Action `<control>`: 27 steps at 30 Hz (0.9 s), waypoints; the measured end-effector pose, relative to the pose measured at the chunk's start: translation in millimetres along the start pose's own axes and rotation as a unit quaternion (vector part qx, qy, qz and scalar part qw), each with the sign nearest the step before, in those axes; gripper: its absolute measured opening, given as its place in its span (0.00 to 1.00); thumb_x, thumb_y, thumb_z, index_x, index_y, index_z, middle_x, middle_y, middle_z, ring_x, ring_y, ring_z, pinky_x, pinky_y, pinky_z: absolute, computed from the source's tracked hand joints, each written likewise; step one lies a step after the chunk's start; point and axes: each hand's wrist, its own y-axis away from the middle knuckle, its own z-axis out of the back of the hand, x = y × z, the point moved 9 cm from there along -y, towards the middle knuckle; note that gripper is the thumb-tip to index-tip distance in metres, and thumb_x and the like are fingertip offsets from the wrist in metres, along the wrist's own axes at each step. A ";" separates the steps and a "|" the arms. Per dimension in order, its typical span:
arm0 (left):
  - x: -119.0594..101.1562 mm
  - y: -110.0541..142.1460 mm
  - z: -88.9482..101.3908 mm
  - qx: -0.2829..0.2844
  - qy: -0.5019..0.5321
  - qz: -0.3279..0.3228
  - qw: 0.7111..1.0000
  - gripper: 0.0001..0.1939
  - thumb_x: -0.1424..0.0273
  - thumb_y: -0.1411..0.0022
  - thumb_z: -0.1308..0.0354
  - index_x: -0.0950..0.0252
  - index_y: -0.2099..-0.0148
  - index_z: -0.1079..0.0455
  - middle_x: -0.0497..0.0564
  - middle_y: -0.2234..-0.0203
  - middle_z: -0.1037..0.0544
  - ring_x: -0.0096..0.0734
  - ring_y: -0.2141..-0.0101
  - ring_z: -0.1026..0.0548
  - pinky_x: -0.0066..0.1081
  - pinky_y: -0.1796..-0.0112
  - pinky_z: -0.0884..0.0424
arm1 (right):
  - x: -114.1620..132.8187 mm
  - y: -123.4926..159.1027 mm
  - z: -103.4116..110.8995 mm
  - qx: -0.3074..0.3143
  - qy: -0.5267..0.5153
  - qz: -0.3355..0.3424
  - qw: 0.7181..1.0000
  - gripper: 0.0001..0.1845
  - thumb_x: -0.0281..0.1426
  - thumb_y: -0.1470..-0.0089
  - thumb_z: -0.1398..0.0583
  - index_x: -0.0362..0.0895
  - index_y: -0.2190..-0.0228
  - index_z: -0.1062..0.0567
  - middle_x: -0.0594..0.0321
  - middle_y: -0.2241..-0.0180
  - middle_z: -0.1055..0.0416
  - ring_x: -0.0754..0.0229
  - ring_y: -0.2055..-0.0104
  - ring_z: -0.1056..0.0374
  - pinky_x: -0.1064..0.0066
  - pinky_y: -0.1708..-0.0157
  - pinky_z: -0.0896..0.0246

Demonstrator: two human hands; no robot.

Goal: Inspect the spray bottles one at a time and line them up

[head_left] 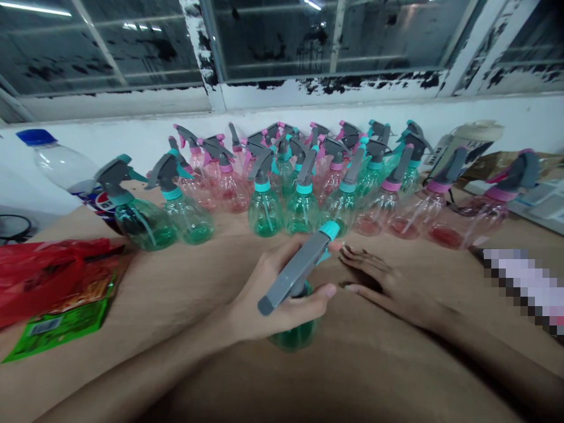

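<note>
My left hand [273,294] is wrapped round the neck of a green spray bottle [296,336], just under its grey trigger head. The head's turquoise nozzle points away and to the right, and the hand hides part of the bottle. My right hand [379,282] lies on the wooden table [194,294] to the right of that bottle, fingers stretched out and holding nothing. Beyond both hands stand several spray bottles in rows. Among them are a green one with a turquoise collar [265,211] and a pink one with a pink collar [405,217].
At the left stands a soda bottle [70,164] with a blue cap. A red plastic bag [48,270] and a green snack packet [61,329] lie in front of it. On the right are a pale container [467,138] and a pixelated flat object [524,282]. A white wall closes the back.
</note>
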 end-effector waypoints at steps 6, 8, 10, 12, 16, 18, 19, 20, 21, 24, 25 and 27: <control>-5.0 -0.5 -5.2 0.016 0.018 -0.061 0.998 0.21 0.70 0.48 0.41 0.59 0.50 0.35 0.51 0.59 0.24 0.33 0.67 0.26 0.36 0.63 0.27 | 1.6 -0.4 2.0 -0.011 0.004 0.003 1.000 0.31 0.42 0.42 0.46 0.50 0.40 0.45 0.60 0.40 0.42 0.53 0.37 0.49 0.51 0.40 0.50; -6.0 0.5 -5.2 0.006 0.007 -0.085 0.996 0.21 0.69 0.47 0.41 0.60 0.50 0.36 0.50 0.61 0.24 0.32 0.69 0.27 0.35 0.64 0.28 | 1.6 -0.2 1.9 -0.011 0.008 0.007 1.000 0.31 0.42 0.42 0.46 0.49 0.40 0.44 0.59 0.40 0.42 0.53 0.37 0.49 0.51 0.40 0.50; -5.7 1.3 -5.1 -0.005 -0.008 -0.095 0.995 0.20 0.69 0.47 0.41 0.59 0.50 0.36 0.49 0.63 0.24 0.31 0.69 0.27 0.35 0.63 0.29 | 1.2 -0.1 1.7 -0.009 0.013 0.009 1.000 0.31 0.42 0.42 0.46 0.47 0.40 0.43 0.59 0.40 0.42 0.53 0.37 0.49 0.52 0.39 0.51; -6.8 1.5 -4.9 -0.013 -0.016 -0.101 0.995 0.19 0.70 0.47 0.41 0.58 0.51 0.36 0.48 0.62 0.25 0.32 0.66 0.27 0.35 0.61 0.30 | 0.3 -0.1 1.1 -0.005 0.019 0.007 1.000 0.31 0.42 0.43 0.46 0.47 0.41 0.43 0.59 0.40 0.42 0.53 0.37 0.49 0.52 0.39 0.51; -8.5 -0.4 -5.7 -0.012 -0.031 -0.082 0.996 0.14 0.71 0.47 0.42 0.59 0.56 0.35 0.47 0.65 0.25 0.30 0.70 0.28 0.34 0.65 0.30 | -0.8 0.6 0.4 -0.005 0.024 0.008 1.000 0.31 0.42 0.43 0.46 0.46 0.40 0.44 0.58 0.40 0.42 0.53 0.37 0.49 0.52 0.40 0.50; -11.5 -1.0 -4.9 -0.014 -0.033 -0.077 0.996 0.10 0.72 0.47 0.43 0.60 0.61 0.35 0.46 0.69 0.25 0.30 0.72 0.28 0.35 0.64 0.31 | -0.8 1.4 0.3 -0.012 0.026 0.014 1.000 0.31 0.42 0.43 0.46 0.46 0.40 0.43 0.58 0.40 0.42 0.53 0.37 0.49 0.51 0.40 0.51; -13.2 -1.0 -4.2 -0.017 -0.030 -0.077 0.996 0.08 0.72 0.48 0.43 0.60 0.63 0.35 0.45 0.71 0.26 0.30 0.71 0.27 0.35 0.63 0.31 | -0.9 1.7 0.0 -0.014 0.026 0.017 0.999 0.31 0.41 0.42 0.46 0.47 0.40 0.43 0.58 0.40 0.42 0.53 0.37 0.49 0.51 0.40 0.51; -14.8 -1.0 -3.4 -0.020 -0.025 -0.079 0.996 0.06 0.73 0.48 0.43 0.61 0.65 0.36 0.45 0.72 0.26 0.30 0.71 0.27 0.35 0.63 0.31 | -0.9 2.0 -0.4 -0.016 0.025 0.020 0.999 0.31 0.41 0.43 0.46 0.47 0.41 0.43 0.58 0.40 0.42 0.53 0.37 0.50 0.51 0.40 0.51; -16.0 -0.8 -3.0 -0.020 -0.021 -0.079 0.996 0.05 0.73 0.48 0.44 0.61 0.67 0.36 0.45 0.73 0.27 0.30 0.71 0.27 0.34 0.64 0.31 | -1.0 2.1 -0.6 -0.017 0.023 0.022 0.999 0.31 0.41 0.43 0.46 0.47 0.41 0.43 0.58 0.40 0.42 0.53 0.37 0.50 0.51 0.40 0.51; -15.9 -1.0 -2.3 -0.019 -0.007 -0.075 0.997 0.05 0.72 0.47 0.44 0.61 0.65 0.36 0.46 0.73 0.27 0.29 0.73 0.28 0.33 0.67 0.31 | -0.9 1.9 -0.1 -0.022 0.019 0.022 0.999 0.30 0.41 0.42 0.46 0.47 0.41 0.42 0.57 0.40 0.42 0.53 0.37 0.50 0.51 0.40 0.51; -15.2 -1.2 -1.9 -0.020 -0.003 -0.074 0.997 0.07 0.72 0.47 0.44 0.61 0.63 0.35 0.46 0.73 0.27 0.29 0.74 0.29 0.33 0.68 0.31 | -0.6 1.5 0.2 -0.022 0.019 0.020 0.999 0.30 0.41 0.42 0.46 0.47 0.41 0.42 0.57 0.40 0.42 0.53 0.37 0.49 0.51 0.40 0.51; -12.7 -2.0 -0.9 -0.022 0.001 -0.066 0.998 0.12 0.71 0.47 0.43 0.62 0.58 0.33 0.46 0.74 0.27 0.28 0.77 0.31 0.33 0.69 0.31 | 0.2 0.7 0.4 -0.016 0.021 0.016 1.000 0.29 0.42 0.42 0.46 0.46 0.41 0.41 0.57 0.40 0.42 0.53 0.37 0.49 0.51 0.40 0.50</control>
